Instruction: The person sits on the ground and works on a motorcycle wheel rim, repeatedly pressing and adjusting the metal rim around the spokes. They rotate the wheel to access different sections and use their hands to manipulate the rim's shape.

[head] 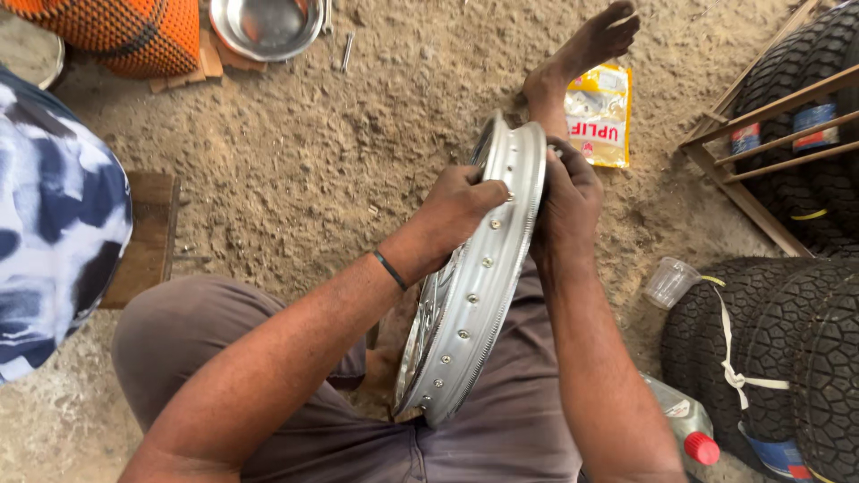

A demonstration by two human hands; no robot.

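A: Holding, item one: what does the left hand [461, 206] carry?

B: A silver wheel rim [474, 295], standing on edge across the person's lap. The left hand is closed on its upper part, thumb on the outer band beside a spoke hole, fingers curled over the near edge. A dark band circles that wrist.

A: Item two, the right hand [568, 201]?

B: Clamped on the far side of the same rim, directly across from the left hand, fingers wrapped over the top edge. The rim sits between the two hands; its lower end rests against the brown trousers.

A: Beyond the hands?

B: A bare foot [586, 49] stretched out on the sandy floor [358, 134]. Just beside it, right of the right hand, a yellow packet [601, 116] lying flat.

A: Further right of the right hand?

B: A wooden rack [761, 125] with black tyres in it. Nearer, below that hand, a clear plastic cup [669, 282] tilted against a stack of tyres [787, 358] tied with white strap, and a plastic bottle with a red cap [689, 429] by the right forearm.

A: Left of the left hand?

B: Well apart, a low wooden stool [148, 237] and a person in blue-and-white cloth [54, 224]. Far above, a steel bowl [267, 25] and an orange checked bundle [125, 27].
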